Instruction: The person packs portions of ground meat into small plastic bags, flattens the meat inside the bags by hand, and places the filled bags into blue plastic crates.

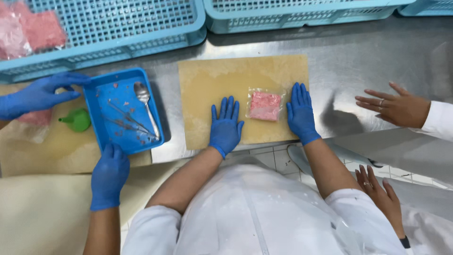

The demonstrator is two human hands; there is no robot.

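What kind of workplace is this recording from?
Probably a food-packing room: a steel worktable, light blue perforated plastic crates, and blue-gloved hands flanking a clear pouch of pink minced meat on a tan cutting board.

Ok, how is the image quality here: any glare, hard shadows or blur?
Head view: even overhead light; soft glare on the steel table; a dark shadow beside the right hand; the clear bag of pink meat is sharp with faint sheen; slight softness at the frame edges.

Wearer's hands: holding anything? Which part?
Nothing held. Left hand and right hand lie flat, fingers spread, on the cutting board, either side of the pink meat bag.
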